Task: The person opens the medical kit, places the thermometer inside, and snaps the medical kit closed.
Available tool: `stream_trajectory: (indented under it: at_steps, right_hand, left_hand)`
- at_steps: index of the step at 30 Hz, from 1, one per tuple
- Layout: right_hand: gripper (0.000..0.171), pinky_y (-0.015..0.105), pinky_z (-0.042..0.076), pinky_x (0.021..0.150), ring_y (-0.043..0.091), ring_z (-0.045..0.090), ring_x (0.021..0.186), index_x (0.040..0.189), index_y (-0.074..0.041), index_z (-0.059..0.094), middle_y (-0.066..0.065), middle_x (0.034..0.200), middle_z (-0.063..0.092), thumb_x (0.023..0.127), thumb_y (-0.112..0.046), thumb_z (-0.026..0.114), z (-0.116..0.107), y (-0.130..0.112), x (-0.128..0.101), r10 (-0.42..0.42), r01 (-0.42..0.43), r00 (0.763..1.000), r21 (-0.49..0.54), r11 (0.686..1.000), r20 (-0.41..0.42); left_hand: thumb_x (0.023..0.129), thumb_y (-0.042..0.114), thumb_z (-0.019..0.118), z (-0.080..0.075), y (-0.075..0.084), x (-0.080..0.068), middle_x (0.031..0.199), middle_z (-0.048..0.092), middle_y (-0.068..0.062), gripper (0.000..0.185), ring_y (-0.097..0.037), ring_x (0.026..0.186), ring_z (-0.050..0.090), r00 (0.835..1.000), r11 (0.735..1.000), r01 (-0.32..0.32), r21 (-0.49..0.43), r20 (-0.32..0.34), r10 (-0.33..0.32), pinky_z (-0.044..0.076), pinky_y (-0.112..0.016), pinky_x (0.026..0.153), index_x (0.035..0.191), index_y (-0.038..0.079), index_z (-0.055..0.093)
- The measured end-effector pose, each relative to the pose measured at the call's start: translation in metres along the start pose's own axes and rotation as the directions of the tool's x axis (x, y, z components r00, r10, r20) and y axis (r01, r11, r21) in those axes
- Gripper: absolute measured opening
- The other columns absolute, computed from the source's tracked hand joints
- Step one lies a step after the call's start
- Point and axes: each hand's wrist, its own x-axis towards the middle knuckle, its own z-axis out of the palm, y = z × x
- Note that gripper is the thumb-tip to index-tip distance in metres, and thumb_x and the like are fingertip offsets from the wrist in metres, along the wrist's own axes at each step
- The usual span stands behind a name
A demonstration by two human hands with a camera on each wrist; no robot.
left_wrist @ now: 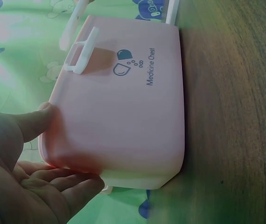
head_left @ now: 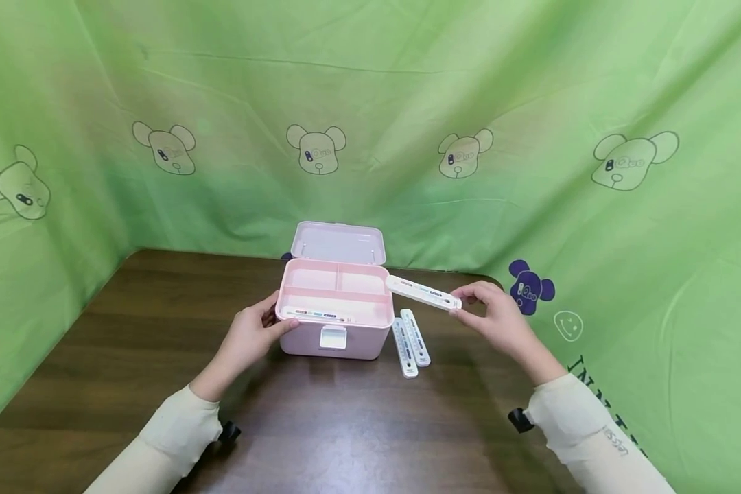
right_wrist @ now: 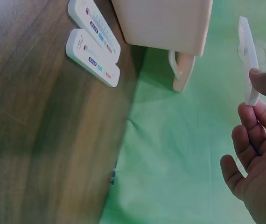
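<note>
Thermometer (head_left: 424, 293), slim and white, bears small coloured labels.

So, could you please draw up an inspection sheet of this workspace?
Surface: brown wood-grain table.
Job's things: pink plastic box marked Medicine Chest, lid open; flat white strip with printed markings in its front compartment; two similar strips on the table to its right.
Clutter: nothing seen.
Grippers: left hand holds the box's left end; right hand pinches a fourth strip by one end.
Cables: nothing seen.
Surroundings: green fabric backdrop with round-eared animal heads.
</note>
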Motion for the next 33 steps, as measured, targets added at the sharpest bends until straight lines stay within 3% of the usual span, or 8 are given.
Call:
stream_trajectory:
  at_steps: [3,6,10,15,24,33]
  right_hand:
    - [0.026,0.04,0.048,0.089,0.019,0.059,0.1,0.109,-0.013,0.075,0.0,0.104,0.071,0.085,-0.016,0.085,0.0,-0.004,0.005,-0.045,0.046,0.999,-0.026,0.999,0.03]
    - [0.025,0.043,0.047,0.09,0.021,0.06,0.101,0.109,-0.014,0.076,0.0,0.104,0.071,0.085,-0.017,0.085,0.001,-0.008,0.01,-0.082,0.085,0.994,-0.048,0.995,0.069]
    - [0.025,0.043,0.047,0.09,0.022,0.061,0.099,0.108,-0.015,0.076,0.0,0.103,0.072,0.085,-0.018,0.085,0.003,-0.013,0.016,-0.111,0.121,0.987,-0.078,0.99,0.119]
    - [0.025,0.045,0.046,0.091,0.023,0.061,0.1,0.108,-0.014,0.075,-0.001,0.103,0.071,0.085,-0.02,0.085,0.002,-0.02,0.025,-0.126,0.148,0.979,-0.133,0.98,0.161]
    - [0.024,0.051,0.043,0.093,0.027,0.062,0.104,0.106,-0.014,0.077,0.0,0.102,0.072,0.084,-0.02,0.085,0.001,-0.034,0.039,-0.166,0.212,0.96,-0.195,0.958,0.225]
    - [0.026,0.048,0.042,0.095,0.024,0.06,0.107,0.106,-0.016,0.077,-0.002,0.105,0.072,0.084,-0.027,0.085,0.007,-0.045,0.055,-0.163,0.249,0.929,-0.237,0.939,0.331]
  left_hand:
    - [0.091,0.032,0.08,0.001,-0.001,-0.001,0.137,0.064,-0.019,0.078,-0.029,0.122,0.066,1.0,1.0,0.0,0.0,-0.003,0.0,0.058,-0.042,0.095,0.153,0.0,0.045]
    - [0.091,0.032,0.08,0.001,-0.002,-0.001,0.138,0.064,-0.018,0.077,-0.028,0.123,0.066,1.0,1.0,0.009,-0.001,-0.001,-0.009,0.058,-0.041,0.096,0.153,0.0,0.045]
    - [0.091,0.032,0.081,0.001,-0.003,-0.003,0.139,0.064,-0.017,0.078,-0.027,0.123,0.065,1.0,0.999,0.03,-0.02,0.0,-0.03,0.058,-0.04,0.096,0.153,0.001,0.045]
    - [0.09,0.032,0.081,0.002,-0.003,-0.003,0.136,0.066,-0.017,0.077,-0.027,0.122,0.066,1.0,0.999,0.001,-0.043,-0.001,-0.001,0.058,-0.038,0.094,0.152,0.002,0.048]
    - [0.089,0.035,0.082,-0.001,-0.001,-0.001,0.138,0.064,-0.018,0.081,-0.027,0.122,0.066,1.0,1.0,-0.001,-0.012,-0.001,0.001,0.058,-0.037,0.094,0.152,0.0,0.046]
    - [0.089,0.032,0.082,0.001,-0.001,-0.004,0.136,0.065,-0.019,0.079,-0.027,0.119,0.068,1.0,1.0,0.003,-0.015,-0.017,-0.004,0.059,-0.036,0.092,0.152,0.0,0.046]
